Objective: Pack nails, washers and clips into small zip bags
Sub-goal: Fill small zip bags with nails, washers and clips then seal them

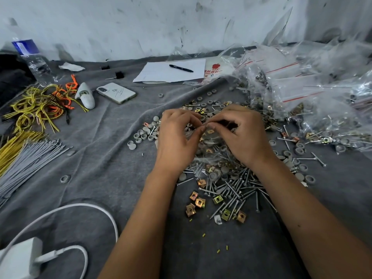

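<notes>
The likeliest slip is at the mouth of the small clear plastic zip bag (209, 158), which hangs between the two hands above the loose stock. It already carries steel nails, grey caps and brass-coloured clips. If the strip is pressed together only partway, or a nail point catches in the seal, the bag could gape when it is set down and spill its count back into the heap, where the pieces could not be told from unpacked ones. A sharp nail tip could also pierce the thin film under the squeeze.

The left hand (177, 135) has its fingers curled, with thumb and forefinger pinching the top edge of the bag at the middle. The right hand (239, 133) meets it fingertip to fingertip, also curled and pinching the same edge from the right. Whether the strip between them is already sealed I cannot tell; the fingers hide it.

Below the bag, on the grey cloth-covered bench (112, 150), lies the pile of silver steel nails (239, 188), with the square brass-coloured metal clips (198, 202) at its near left and the round grey plastic washers (144, 133) scattered to the far left. The heap of filled clear zip bags with red strips (302, 93) lies at the far right.
</notes>
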The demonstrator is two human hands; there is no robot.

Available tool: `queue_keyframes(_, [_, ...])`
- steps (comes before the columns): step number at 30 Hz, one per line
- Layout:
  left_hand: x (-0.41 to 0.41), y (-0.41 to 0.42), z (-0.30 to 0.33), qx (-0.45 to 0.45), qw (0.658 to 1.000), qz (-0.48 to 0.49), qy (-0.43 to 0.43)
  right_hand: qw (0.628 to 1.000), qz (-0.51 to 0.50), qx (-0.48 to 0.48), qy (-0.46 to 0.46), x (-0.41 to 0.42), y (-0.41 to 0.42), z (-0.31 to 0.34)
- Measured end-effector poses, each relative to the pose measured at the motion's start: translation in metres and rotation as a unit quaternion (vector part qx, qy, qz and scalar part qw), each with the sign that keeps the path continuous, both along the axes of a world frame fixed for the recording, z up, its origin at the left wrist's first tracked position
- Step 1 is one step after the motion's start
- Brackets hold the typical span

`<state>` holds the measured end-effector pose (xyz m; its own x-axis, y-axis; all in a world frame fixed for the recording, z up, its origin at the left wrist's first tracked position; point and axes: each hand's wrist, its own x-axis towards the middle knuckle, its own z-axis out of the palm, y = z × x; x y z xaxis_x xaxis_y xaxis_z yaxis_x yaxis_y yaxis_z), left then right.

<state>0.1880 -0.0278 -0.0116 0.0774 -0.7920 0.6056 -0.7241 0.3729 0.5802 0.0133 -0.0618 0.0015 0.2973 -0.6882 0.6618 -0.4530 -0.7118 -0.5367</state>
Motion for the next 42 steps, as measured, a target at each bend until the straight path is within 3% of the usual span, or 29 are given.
queue_keyframes(17, [0.0003,-0.0032,-0.0034,0.014,0.999,-0.021,-0.028,0.999,0.01,-0.006,0.037,0.0051,-0.0007,-0.0063])
queue_keyframes(27, [0.0056,-0.0027,-0.0012,0.039,0.998,-0.018,-0.039,1.0,-0.008,0.021,0.004,0.0048,-0.0003,-0.0074])
queue_keyframes(37, [-0.0014,-0.0014,-0.0027,0.015,0.999,-0.037,-0.026,0.997,0.013,0.068,0.021,0.0019,-0.0021,-0.0055])
queue_keyframes(42, [0.0044,-0.0012,0.0002,0.046,0.999,-0.014,0.001,0.998,0.005,0.057,-0.008,-0.0006,-0.0037,-0.0048])
